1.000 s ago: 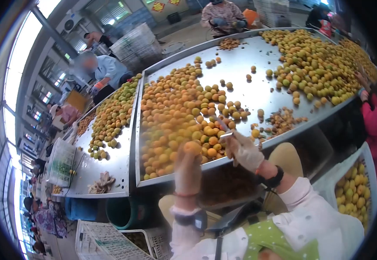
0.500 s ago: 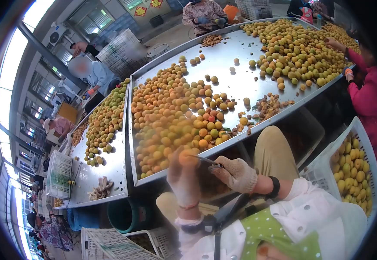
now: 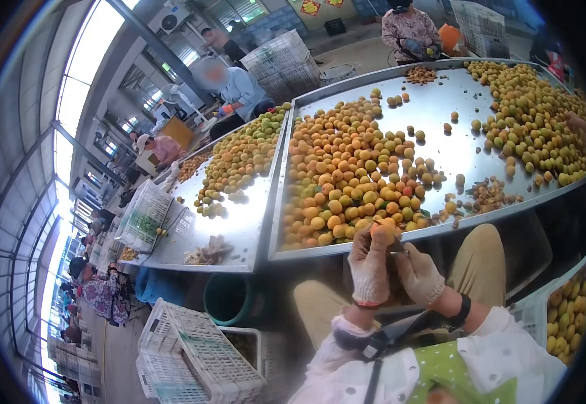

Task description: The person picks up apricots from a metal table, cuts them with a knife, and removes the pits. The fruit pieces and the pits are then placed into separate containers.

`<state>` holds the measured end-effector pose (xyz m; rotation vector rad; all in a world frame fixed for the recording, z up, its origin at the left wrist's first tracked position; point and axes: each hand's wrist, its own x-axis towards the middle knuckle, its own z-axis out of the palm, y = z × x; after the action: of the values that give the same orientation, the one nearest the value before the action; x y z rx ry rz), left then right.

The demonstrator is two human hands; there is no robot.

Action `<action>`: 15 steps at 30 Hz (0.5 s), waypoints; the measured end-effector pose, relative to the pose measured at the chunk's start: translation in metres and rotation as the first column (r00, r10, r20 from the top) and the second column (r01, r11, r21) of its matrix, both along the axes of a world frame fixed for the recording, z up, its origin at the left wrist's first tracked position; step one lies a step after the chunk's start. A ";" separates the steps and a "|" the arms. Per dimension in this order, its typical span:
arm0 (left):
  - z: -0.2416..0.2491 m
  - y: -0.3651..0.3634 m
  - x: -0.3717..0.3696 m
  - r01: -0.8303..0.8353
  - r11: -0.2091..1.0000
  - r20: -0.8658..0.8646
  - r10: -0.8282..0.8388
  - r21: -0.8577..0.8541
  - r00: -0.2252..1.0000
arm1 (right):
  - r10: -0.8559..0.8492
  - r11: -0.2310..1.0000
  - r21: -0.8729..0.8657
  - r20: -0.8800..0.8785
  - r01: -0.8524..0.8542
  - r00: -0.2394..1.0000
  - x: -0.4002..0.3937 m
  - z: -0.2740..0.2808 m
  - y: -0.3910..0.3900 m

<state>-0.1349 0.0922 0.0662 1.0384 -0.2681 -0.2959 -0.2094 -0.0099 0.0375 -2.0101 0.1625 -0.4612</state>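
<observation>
My left hand [image 3: 369,267], in a pale work glove, is closed around an orange apricot [image 3: 385,231] at the front edge of the metal table. Close beside it, my right hand [image 3: 419,275], also gloved, grips a small knife [image 3: 398,250] against the fruit's lower side. The blade is mostly hidden between the fruit and my fingers. Just beyond both hands lies a heap of apricots [image 3: 347,182], orange to yellow-green. A pile of brownish apricot scraps [image 3: 489,196] sits to the right on the same table.
The metal table [image 3: 444,145] has a raised rim. A second table [image 3: 239,232] to the left bears apricots and a pair of gloves [image 3: 209,250]. White crates [image 3: 205,357] and a green bin [image 3: 229,299] stand below left; a crate of fruit [image 3: 532,313] is at right. Co-workers [image 3: 411,34] sit around.
My view has swung left, so the scene has shifted right. My right hand has brought the knife up against the apricot in my left hand.
</observation>
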 end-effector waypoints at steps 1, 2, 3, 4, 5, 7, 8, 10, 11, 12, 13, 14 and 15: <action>0.000 -0.004 -0.002 0.021 0.999 -0.006 -0.022 -0.046 1.000 | 0.001 1.000 -0.002 0.001 -0.001 1.000 0.001 0.000 -0.001; 0.000 -0.007 -0.004 0.042 0.995 -0.011 -0.043 -0.090 0.999 | 0.006 1.000 0.021 0.025 -0.007 1.000 0.002 0.000 -0.002; 0.001 -0.007 0.002 0.016 0.999 0.042 -0.018 0.035 0.999 | 0.011 0.999 0.043 0.050 -0.013 0.999 0.004 0.001 -0.005; 0.003 -0.007 0.004 0.017 0.999 0.046 -0.018 0.034 0.999 | 0.011 0.999 0.042 0.054 -0.013 0.998 0.005 0.002 -0.010; 0.006 -0.006 0.008 0.047 0.996 0.060 -0.052 0.080 0.997 | 0.106 0.993 0.042 0.014 -0.107 0.994 0.005 0.002 -0.018; 0.009 0.002 0.016 0.154 0.964 0.086 -0.176 0.219 0.981 | 0.198 0.976 -0.084 -0.038 -0.201 0.979 0.004 -0.008 -0.029; 0.003 0.000 0.017 0.159 0.963 0.088 -0.182 0.218 0.979 | 0.192 0.977 -0.085 -0.036 -0.195 0.981 0.006 -0.011 -0.027; -0.009 -0.012 0.009 0.024 0.993 0.131 -0.039 0.112 0.991 | 0.020 0.988 -0.153 0.202 0.011 0.979 0.008 -0.012 -0.019; -0.013 -0.016 0.007 0.026 0.994 0.135 -0.040 0.108 0.990 | 0.019 0.988 -0.157 0.206 0.014 0.978 0.009 -0.007 -0.015; -0.016 -0.020 0.004 -0.028 0.992 0.146 0.010 0.122 0.989 | -0.044 0.991 -0.113 0.193 0.066 0.980 0.008 -0.001 -0.009; -0.018 -0.021 0.001 -0.078 0.988 0.152 0.057 0.136 0.987 | -0.108 0.990 -0.070 0.173 0.122 0.979 0.005 0.001 -0.007; -0.021 -0.021 0.001 -0.066 0.989 0.149 0.046 0.134 0.988 | -0.119 0.989 -0.072 0.170 0.132 0.978 0.005 -0.002 -0.011; -0.023 -0.018 0.005 -0.025 0.989 0.239 -0.011 0.149 0.971 | 0.021 1.000 -0.012 0.197 -0.019 0.980 0.007 -0.009 -0.019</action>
<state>-0.1296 0.0743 0.0431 1.2263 -0.4646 -0.1859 -0.2023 -0.0287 0.0286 -1.9605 0.0177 -0.6457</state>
